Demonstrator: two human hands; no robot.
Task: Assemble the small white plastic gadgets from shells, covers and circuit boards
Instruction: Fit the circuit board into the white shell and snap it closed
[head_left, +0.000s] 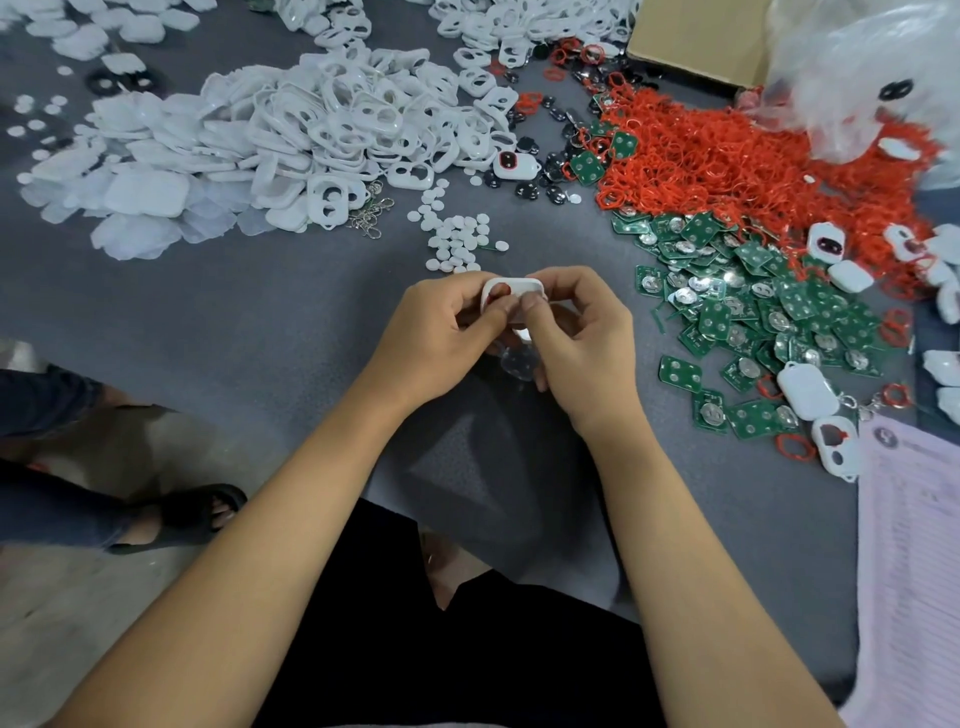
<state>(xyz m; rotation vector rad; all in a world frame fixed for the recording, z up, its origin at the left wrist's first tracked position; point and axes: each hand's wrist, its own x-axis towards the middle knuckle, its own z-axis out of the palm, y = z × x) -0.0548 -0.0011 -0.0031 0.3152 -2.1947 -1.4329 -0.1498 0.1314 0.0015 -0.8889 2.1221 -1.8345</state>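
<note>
A small white shell (511, 289) with a red ring showing in it sits between both hands above the grey mat. My left hand (436, 338) pinches its left side, thumb on top. My right hand (582, 338) pinches its right side; a clear thin film piece (517, 366) shows under the fingers. A big pile of white shells and covers (270, 140) lies at the upper left. Green circuit boards (753, 312) spread out on the right, beside a heap of red rings (727, 156).
Small white discs (457, 236) lie just beyond my hands. Finished white gadgets (802, 389) rest at the right, near a pink paper sheet (914, 545). A cardboard box (696, 41) and a plastic bag (872, 67) stand at the top right. Another person's sandalled foot (197, 512) is at the left.
</note>
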